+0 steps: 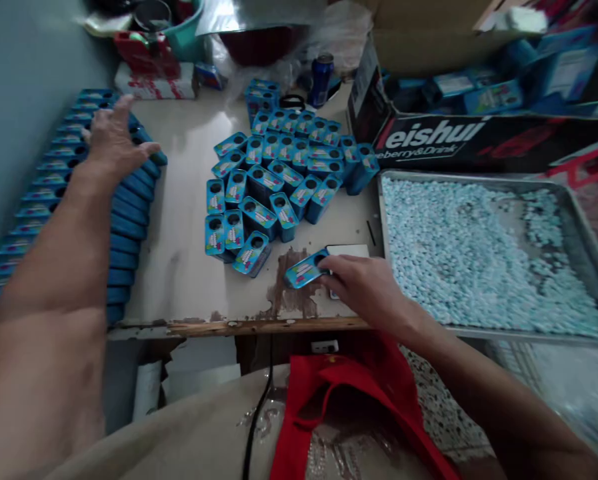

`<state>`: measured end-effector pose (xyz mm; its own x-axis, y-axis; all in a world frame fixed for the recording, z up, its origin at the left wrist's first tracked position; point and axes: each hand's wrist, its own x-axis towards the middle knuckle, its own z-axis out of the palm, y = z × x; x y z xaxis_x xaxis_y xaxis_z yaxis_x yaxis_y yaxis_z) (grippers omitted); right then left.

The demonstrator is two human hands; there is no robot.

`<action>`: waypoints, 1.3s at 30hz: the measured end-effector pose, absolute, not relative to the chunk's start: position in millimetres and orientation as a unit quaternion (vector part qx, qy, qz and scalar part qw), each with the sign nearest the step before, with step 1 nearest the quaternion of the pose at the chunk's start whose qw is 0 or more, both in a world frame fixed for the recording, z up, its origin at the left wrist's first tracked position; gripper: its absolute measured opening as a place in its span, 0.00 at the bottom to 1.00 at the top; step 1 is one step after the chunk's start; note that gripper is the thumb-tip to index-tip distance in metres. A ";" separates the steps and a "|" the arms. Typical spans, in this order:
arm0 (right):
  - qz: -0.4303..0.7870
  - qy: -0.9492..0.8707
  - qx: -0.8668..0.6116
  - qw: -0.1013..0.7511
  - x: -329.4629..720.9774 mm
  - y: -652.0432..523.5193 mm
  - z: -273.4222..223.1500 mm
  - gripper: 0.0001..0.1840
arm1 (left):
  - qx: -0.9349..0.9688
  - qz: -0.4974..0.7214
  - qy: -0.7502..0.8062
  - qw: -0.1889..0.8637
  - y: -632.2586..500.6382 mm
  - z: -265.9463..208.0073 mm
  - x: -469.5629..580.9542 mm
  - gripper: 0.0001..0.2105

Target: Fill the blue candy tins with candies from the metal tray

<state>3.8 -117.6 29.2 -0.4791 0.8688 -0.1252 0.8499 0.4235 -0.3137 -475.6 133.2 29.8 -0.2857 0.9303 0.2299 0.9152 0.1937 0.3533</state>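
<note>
Head view: left hand (111, 137), fingers spread, over container row (126, 227); right hand (366, 283), fingers pinching single blue container (303, 271).

A broad bare lane of worktop (179, 267) runs from near to far between the rows of blue tins (123, 230) on the left, with the left hand (119, 133) over their far end, and the standing cluster of tins (263, 177) in the middle. A white package (156, 83) blocks its far left end. The lane bends right along the near edge until the right hand (351, 277) and its tin (303, 270) bar it. Right of the cluster, a narrower gap before the tray (385, 223) holds a thin dark stick (371, 233); a walled carton (423, 143) hems its far end.
</note>
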 end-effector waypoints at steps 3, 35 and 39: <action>0.146 -0.791 -0.589 0.086 54.1 -136.1 20.9 0.11 | 0.597 0.208 0.770 0.081 107.5 31.7 -460.5 0.51; 0.604 -0.390 -0.566 0.404 234.1 -118.4 -31.1 0.13 | 0.697 0.427 0.562 -0.129 -145.9 25.0 -245.1 0.18; 0.538 -0.435 -0.590 0.415 225.4 -117.1 -32.6 0.18 | 0.742 0.418 0.523 -0.042 -138.8 6.7 -202.2 0.17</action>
